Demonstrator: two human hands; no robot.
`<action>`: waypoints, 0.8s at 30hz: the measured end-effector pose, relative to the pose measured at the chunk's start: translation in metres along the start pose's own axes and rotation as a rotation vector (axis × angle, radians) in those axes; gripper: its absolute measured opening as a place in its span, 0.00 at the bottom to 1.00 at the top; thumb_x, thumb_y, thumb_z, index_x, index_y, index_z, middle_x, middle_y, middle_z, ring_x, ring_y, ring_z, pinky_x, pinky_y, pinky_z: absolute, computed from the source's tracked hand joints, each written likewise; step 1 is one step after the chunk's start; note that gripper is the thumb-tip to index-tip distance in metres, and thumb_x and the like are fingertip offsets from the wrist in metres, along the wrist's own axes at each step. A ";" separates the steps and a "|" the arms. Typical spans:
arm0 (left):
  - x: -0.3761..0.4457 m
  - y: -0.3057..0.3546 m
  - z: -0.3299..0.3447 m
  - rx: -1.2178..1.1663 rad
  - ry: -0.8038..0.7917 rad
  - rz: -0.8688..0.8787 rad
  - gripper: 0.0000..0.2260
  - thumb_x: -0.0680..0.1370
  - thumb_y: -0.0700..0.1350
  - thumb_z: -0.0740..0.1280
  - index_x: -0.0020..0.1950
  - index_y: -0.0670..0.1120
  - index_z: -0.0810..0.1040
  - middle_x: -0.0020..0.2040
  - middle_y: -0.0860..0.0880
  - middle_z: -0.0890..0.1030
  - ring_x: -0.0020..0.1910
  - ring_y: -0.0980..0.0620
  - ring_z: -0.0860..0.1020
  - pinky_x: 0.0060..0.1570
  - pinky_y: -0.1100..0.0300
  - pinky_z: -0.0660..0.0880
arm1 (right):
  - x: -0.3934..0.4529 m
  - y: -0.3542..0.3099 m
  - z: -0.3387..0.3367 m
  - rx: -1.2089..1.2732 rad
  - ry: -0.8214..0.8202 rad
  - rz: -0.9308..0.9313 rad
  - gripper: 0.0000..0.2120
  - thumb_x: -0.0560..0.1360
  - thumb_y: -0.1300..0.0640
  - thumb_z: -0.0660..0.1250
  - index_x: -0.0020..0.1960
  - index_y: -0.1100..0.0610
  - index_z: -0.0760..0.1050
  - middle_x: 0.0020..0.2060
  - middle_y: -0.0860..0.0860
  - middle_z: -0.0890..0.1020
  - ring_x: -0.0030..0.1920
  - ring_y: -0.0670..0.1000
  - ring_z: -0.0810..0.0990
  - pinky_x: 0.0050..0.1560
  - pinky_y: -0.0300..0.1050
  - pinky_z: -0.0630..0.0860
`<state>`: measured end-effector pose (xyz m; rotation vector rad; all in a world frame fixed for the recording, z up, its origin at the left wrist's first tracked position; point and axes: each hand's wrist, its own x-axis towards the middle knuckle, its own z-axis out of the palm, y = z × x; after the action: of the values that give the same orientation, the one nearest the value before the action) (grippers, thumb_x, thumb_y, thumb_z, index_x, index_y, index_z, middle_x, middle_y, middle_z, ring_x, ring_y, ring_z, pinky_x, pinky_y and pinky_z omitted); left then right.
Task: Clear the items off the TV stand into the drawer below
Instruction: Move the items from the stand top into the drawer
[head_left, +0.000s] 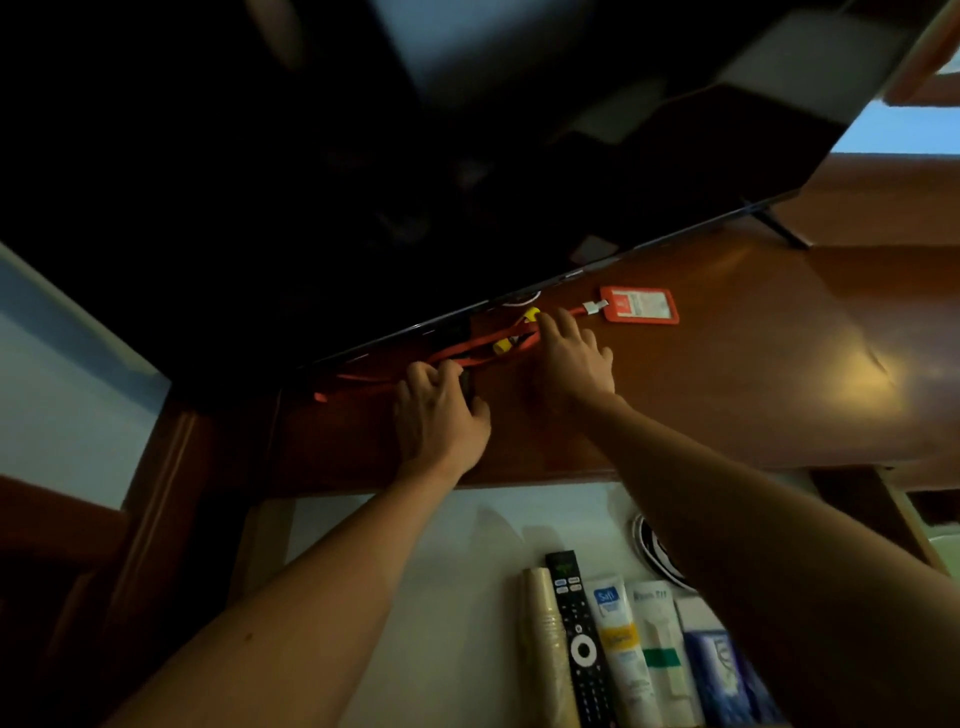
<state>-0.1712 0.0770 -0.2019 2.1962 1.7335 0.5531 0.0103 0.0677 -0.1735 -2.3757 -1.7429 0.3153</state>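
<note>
Both hands (441, 415) (574, 358) gripping red lanyard (467, 345) under low TV (363, 182).

One head-worn wide-angle view, looking forward and steeply down, rolled so the TV stand (727, 364) top runs from eight o'clock up to two o'clock; the TV (363, 182) looms close at twelve; the open drawer (415, 545) lies near at six; both forearms enter from the lower edge; no second view.
</note>
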 end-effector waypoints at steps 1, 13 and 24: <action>-0.002 -0.001 0.001 -0.012 0.013 0.003 0.18 0.73 0.53 0.71 0.59 0.49 0.74 0.55 0.44 0.71 0.54 0.39 0.72 0.53 0.47 0.73 | 0.008 0.003 0.000 0.002 -0.014 -0.003 0.36 0.78 0.56 0.66 0.80 0.53 0.51 0.80 0.55 0.54 0.75 0.64 0.59 0.69 0.68 0.61; -0.009 -0.013 0.009 -0.044 0.073 0.040 0.18 0.74 0.54 0.69 0.61 0.49 0.73 0.54 0.45 0.71 0.52 0.42 0.73 0.48 0.48 0.74 | 0.028 0.027 0.006 0.081 0.073 -0.151 0.13 0.80 0.55 0.64 0.63 0.57 0.77 0.58 0.56 0.77 0.59 0.57 0.74 0.56 0.49 0.74; -0.011 -0.015 0.013 -0.020 0.108 0.054 0.20 0.74 0.55 0.66 0.63 0.48 0.74 0.56 0.45 0.72 0.52 0.44 0.72 0.48 0.50 0.73 | 0.038 0.010 -0.002 0.970 0.396 0.386 0.07 0.79 0.53 0.68 0.53 0.56 0.76 0.46 0.47 0.80 0.44 0.40 0.78 0.46 0.36 0.77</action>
<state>-0.1800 0.0697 -0.2216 2.2428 1.7177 0.7110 0.0314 0.1007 -0.1771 -1.8197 -0.6796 0.5380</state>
